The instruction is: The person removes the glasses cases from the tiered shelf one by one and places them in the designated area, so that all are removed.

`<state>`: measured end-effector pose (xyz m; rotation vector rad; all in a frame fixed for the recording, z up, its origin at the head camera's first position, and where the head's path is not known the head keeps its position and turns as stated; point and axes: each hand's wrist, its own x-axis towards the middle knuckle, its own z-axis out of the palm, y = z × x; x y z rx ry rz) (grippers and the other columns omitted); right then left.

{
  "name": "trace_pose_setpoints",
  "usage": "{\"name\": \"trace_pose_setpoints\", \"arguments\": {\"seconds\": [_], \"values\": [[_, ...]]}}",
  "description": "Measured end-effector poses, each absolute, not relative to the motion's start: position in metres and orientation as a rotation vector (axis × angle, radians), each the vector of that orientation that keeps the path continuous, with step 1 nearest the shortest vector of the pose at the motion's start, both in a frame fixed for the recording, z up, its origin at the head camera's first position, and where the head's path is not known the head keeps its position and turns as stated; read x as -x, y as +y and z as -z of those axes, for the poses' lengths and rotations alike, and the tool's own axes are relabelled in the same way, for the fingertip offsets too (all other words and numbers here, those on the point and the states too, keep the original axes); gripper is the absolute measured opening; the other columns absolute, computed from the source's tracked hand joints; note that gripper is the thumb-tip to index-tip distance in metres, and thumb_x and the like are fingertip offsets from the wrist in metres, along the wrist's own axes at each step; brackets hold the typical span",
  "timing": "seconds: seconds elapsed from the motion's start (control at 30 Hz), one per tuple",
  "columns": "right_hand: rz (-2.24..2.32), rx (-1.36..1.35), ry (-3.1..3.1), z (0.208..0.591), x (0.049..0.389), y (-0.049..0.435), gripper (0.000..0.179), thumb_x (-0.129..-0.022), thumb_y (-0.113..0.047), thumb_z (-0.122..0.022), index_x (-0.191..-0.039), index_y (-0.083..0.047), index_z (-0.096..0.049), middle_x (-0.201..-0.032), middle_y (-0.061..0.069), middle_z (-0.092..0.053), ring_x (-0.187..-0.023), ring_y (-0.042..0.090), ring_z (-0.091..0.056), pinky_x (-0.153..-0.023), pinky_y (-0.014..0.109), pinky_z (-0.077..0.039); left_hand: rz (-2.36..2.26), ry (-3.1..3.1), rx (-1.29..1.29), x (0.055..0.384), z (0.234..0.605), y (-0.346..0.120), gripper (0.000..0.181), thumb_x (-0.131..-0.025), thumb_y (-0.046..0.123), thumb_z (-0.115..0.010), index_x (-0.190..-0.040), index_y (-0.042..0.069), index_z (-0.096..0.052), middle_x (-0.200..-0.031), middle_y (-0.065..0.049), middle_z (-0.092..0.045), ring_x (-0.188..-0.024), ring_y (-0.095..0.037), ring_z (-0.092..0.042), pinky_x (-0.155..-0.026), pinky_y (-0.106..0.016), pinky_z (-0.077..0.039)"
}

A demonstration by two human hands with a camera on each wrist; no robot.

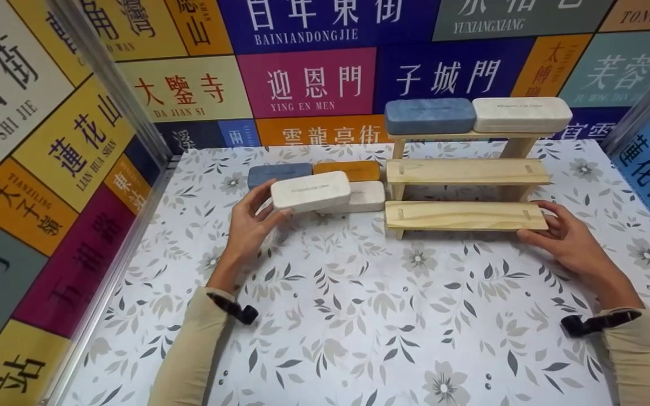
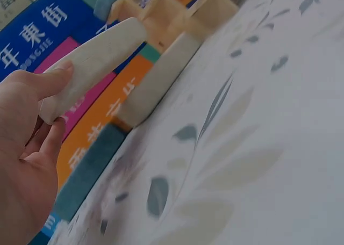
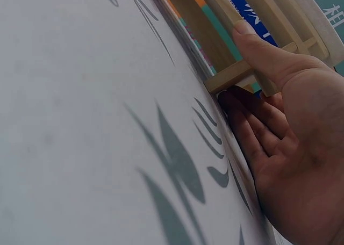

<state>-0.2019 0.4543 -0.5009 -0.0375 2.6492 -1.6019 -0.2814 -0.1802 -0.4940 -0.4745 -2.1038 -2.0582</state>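
The left hand [image 1: 249, 223] grips one end of a white box [image 1: 311, 190], which is raised off the bench [image 1: 325, 316] in front of the boxes left of the rack [image 1: 469, 171]. The right hand [image 1: 565, 239] grasps the right end of the lowest tier [image 1: 466, 215], thumb at the front edge, fingers curled behind. Judged from this layout, loading of the rack is partly complete. Done: a blue box [image 1: 429, 115] and a second white box [image 1: 522, 115] lie side by side on the top tier [image 1: 449, 136]. Left: the gripped box is not yet on a tier; a slate box [image 1: 280, 173], an orange box [image 1: 347, 170] and a partly hidden pale box [image 1: 367, 197] rest on the bench. The two tiers below the top carry no box
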Motion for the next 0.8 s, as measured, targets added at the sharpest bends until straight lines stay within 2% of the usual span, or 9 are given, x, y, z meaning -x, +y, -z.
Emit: {"name": "trace_pose_setpoints", "arguments": {"seconds": [0.1, 0.2, 0.33, 0.47, 0.67, 0.8], "values": [[1.590, 0.037, 2.664, 0.501, 0.202, 0.455, 0.083, -0.105, -0.020, -0.075, -0.170, -0.012, -0.025, -0.130, -0.032, -0.062, -0.115, -0.013, -0.065, -0.091, 0.006, -0.052, 2.081, -2.086, 0.426, 0.284, 0.497, -0.196, 0.074, -0.091, 0.011, -0.089, -0.157, 0.005, -0.055, -0.156, -0.007, -0.061, -0.149, -0.022, -0.055, -0.124, -0.047, -0.048], [1.599, 0.055, 2.668, 0.502, 0.201, 0.454, 0.082, -0.105, -0.019, -0.074, -0.170, -0.012, -0.025, -0.130, -0.031, -0.062, -0.115, -0.013, -0.066, -0.090, 0.007, -0.052, 2.088, -2.086, 0.358, 0.287, 0.498, -0.209, 0.075, -0.090, 0.012, -0.091, -0.156, 0.009, -0.057, -0.157, -0.006, -0.060, -0.149, -0.020, -0.055, -0.124, -0.050, -0.047], [1.612, 0.067, 2.664, 0.503, 0.201, 0.453, 0.081, -0.105, -0.018, -0.074, -0.170, -0.011, -0.025, -0.131, -0.030, -0.062, -0.115, -0.013, -0.066, -0.089, 0.008, -0.053, 2.112, -2.091, 0.292, 0.288, 0.498, -0.221, 0.077, -0.087, 0.014, -0.093, -0.156, 0.012, -0.058, -0.160, -0.006, -0.058, -0.151, -0.020, -0.053, -0.122, -0.043, -0.049], [1.597, 0.055, 2.670, 0.502, 0.201, 0.453, 0.080, -0.105, -0.019, -0.074, -0.170, -0.012, -0.026, -0.131, -0.032, -0.061, -0.115, -0.013, -0.066, -0.089, 0.007, -0.053, 2.149, -2.076, 0.262, 0.290, 0.499, -0.231, 0.079, -0.087, 0.013, -0.093, -0.157, 0.008, -0.056, -0.162, -0.010, -0.057, -0.152, -0.022, -0.052, -0.120, -0.034, -0.051], [1.577, 0.052, 2.674, 0.501, 0.201, 0.454, 0.081, -0.105, -0.021, -0.074, -0.170, -0.013, -0.026, -0.131, -0.033, -0.060, -0.115, -0.015, -0.065, -0.090, 0.006, -0.052, 2.166, -2.045, 0.246, 0.295, 0.505, -0.247, 0.076, -0.089, 0.000, -0.087, -0.157, -0.001, -0.052, -0.161, -0.016, -0.056, -0.152, -0.029, -0.052, -0.122, -0.033, -0.050], [1.569, 0.048, 2.674, 0.501, 0.201, 0.454, 0.082, -0.105, -0.021, -0.074, -0.170, -0.013, -0.026, -0.131, -0.033, -0.059, -0.115, -0.015, -0.064, -0.090, 0.006, -0.051, 2.183, -2.068, 0.223, 0.294, 0.509, -0.251, 0.078, -0.090, -0.001, -0.086, -0.159, -0.001, -0.050, -0.164, -0.019, -0.053, -0.154, -0.030, -0.050, -0.125, -0.034, -0.047]]}}
